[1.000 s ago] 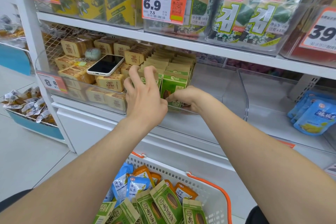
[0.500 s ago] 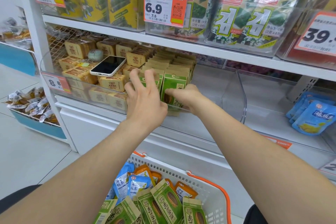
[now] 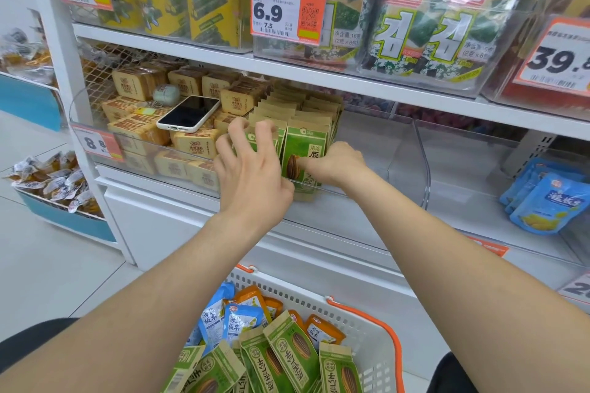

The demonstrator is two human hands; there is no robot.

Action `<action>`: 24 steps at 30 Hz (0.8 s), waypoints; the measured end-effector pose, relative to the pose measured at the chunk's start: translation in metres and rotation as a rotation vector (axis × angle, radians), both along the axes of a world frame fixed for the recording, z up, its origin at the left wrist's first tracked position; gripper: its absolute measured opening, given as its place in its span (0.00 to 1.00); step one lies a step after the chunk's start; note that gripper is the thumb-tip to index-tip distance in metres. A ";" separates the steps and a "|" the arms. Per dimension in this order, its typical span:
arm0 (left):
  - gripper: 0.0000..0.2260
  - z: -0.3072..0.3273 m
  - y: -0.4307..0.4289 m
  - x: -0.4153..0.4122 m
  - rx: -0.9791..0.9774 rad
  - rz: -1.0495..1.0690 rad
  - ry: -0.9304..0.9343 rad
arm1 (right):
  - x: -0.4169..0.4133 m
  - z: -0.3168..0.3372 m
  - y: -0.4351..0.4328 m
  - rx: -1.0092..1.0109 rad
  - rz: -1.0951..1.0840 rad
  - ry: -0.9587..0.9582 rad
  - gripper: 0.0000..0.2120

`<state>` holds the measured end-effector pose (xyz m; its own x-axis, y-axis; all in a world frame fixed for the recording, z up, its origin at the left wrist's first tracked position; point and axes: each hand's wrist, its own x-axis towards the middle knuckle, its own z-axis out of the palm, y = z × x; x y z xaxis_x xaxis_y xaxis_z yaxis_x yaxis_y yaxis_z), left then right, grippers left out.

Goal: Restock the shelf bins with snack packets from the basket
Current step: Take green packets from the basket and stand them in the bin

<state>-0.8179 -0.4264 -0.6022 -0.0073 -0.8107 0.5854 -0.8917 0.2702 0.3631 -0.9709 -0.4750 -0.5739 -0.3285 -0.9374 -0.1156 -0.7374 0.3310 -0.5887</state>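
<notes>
Green sunflower-seed packets [image 3: 305,153] stand in rows inside a clear shelf bin [image 3: 412,163] on the middle shelf. My left hand [image 3: 252,172] hovers over the front of the left row, fingers spread and bent, fingertips touching the packet tops. My right hand [image 3: 335,163] pinches the front packet of the right row at its lower right side. Below, a white basket [image 3: 376,338] with orange handles holds more green packets [image 3: 287,357], blue packets [image 3: 239,322] and orange packets [image 3: 322,330].
A phone [image 3: 188,113] lies on tan snack blocks [image 3: 191,143] in the bin to the left. Blue packets [image 3: 549,204] lie in the right-hand bin. Seaweed packs [image 3: 431,25] and yellow cans [image 3: 214,0] fill the shelf above, with price tags [image 3: 287,9] in front.
My left hand's fingers have lifted and curled over the packet tops. My right hand keeps holding the front green packet. The view has drifted slightly.
</notes>
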 end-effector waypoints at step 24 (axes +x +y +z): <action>0.20 -0.088 0.069 -0.017 1.079 -0.564 -1.000 | -0.019 -0.151 0.130 0.698 1.120 0.872 0.26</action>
<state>-0.8346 -0.3579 -0.6898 -0.4557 -0.5857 -0.6704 -0.7571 0.6510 -0.0541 -0.9902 -0.3451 -0.7247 0.2717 -0.5855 -0.7638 -0.8006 -0.5779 0.1582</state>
